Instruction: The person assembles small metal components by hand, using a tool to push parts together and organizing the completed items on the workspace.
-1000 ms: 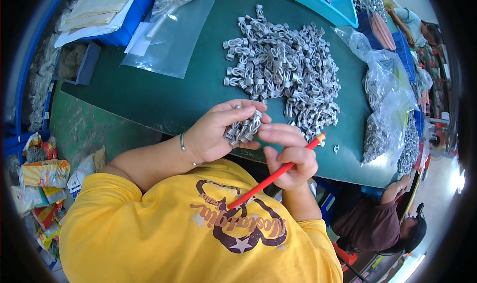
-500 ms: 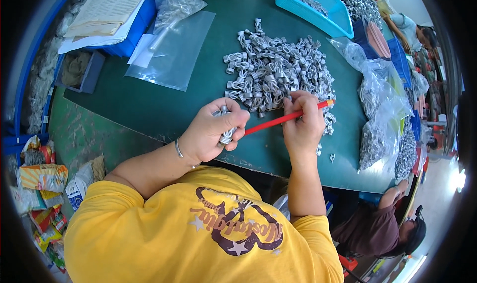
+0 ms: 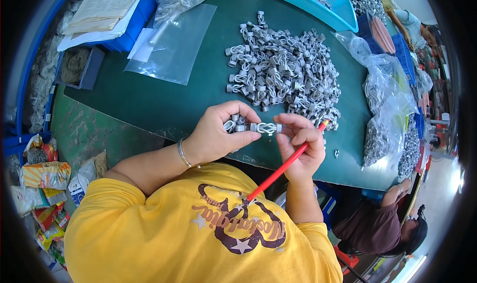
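- Centrally in the head view, a pale metal looped piece spans the gap between both hands, above the desk's near edge; whether it is one part or two interlinked cannot be made out.
- The left hand's thumb and forefinger are clamped on its left end; more coiled metal pieces sit in the palm, partly covered by the fingers, so their number is unclear.
- The right hand pinches the other end, its fingertips hiding part of the coil, and also carries a slim red stick slanting across the palm.
- Beyond lies a heap of similar pieces, its lower edge partly behind the right hand.
- A turquoise basket is cut off by the top edge.
- Glare blurs the contents of the clear bags at right.
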A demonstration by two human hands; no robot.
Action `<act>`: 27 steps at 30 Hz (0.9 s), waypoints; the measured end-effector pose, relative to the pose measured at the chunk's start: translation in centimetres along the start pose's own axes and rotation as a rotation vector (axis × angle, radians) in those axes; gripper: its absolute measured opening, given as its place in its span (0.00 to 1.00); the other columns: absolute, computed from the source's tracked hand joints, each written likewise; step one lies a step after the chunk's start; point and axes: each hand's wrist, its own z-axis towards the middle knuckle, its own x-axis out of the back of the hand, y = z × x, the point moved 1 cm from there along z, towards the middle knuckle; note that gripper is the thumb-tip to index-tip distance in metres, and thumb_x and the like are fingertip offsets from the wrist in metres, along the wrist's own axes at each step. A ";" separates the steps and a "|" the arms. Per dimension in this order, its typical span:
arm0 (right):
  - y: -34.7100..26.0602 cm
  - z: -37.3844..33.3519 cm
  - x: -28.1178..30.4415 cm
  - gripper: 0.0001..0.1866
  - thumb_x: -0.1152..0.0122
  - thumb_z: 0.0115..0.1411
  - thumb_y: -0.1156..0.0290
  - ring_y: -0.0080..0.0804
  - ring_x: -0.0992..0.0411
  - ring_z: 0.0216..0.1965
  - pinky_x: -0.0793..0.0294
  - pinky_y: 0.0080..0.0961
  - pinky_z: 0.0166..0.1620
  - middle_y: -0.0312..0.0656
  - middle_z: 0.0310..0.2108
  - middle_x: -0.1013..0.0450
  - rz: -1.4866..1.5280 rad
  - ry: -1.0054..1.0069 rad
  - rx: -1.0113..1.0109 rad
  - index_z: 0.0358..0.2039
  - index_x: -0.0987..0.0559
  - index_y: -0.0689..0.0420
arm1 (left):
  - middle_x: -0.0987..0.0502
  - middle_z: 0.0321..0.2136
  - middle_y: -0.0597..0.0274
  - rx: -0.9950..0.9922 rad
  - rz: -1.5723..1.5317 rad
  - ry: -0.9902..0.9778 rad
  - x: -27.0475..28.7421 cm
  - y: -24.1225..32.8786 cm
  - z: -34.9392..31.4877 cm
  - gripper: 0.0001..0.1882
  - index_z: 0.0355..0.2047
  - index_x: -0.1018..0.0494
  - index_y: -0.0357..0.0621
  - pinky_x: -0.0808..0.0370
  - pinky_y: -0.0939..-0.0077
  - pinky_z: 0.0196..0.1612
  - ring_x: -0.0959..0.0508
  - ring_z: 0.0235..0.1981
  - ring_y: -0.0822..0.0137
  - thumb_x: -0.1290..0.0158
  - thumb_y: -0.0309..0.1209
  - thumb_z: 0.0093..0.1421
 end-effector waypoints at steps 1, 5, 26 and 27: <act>0.3 -0.1 0.1 0.11 0.46 0.51 0.87 0.34 0.28 0.40 0.26 0.21 0.36 0.55 0.41 0.32 0.033 0.004 -0.038 0.26 0.38 0.60 | 0.28 0.25 0.69 -0.057 0.053 0.013 0.0 0.0 0.0 0.12 0.33 0.29 0.39 0.32 0.89 0.27 0.29 0.24 0.82 0.41 0.22 0.47; 0.4 -0.5 0.4 0.11 0.46 0.52 0.87 0.34 0.28 0.37 0.26 0.20 0.35 0.53 0.38 0.31 0.288 0.073 -0.346 0.27 0.38 0.60 | 0.27 0.25 0.67 -0.229 0.159 0.022 -0.2 -0.1 0.0 0.11 0.31 0.28 0.39 0.31 0.85 0.33 0.29 0.28 0.79 0.41 0.23 0.46; -0.3 2.8 -5.0 0.12 0.38 0.40 0.74 0.41 0.28 0.36 0.31 0.32 0.35 0.48 0.39 0.28 -0.315 -0.370 0.466 0.27 0.29 0.57 | 0.29 0.40 0.59 0.331 -1.332 -0.318 -0.9 -0.9 1.3 0.23 0.44 0.36 0.40 0.33 0.71 0.48 0.28 0.43 0.66 0.70 0.46 0.65; -0.5 3.0 -5.4 0.11 0.38 0.40 0.72 0.41 0.28 0.35 0.31 0.33 0.35 0.48 0.39 0.28 -0.413 -0.322 0.490 0.27 0.28 0.57 | 0.32 0.44 0.55 0.327 -1.235 -0.148 -0.8 -0.8 1.0 0.28 0.48 0.39 0.38 0.34 0.70 0.51 0.30 0.47 0.63 0.71 0.51 0.64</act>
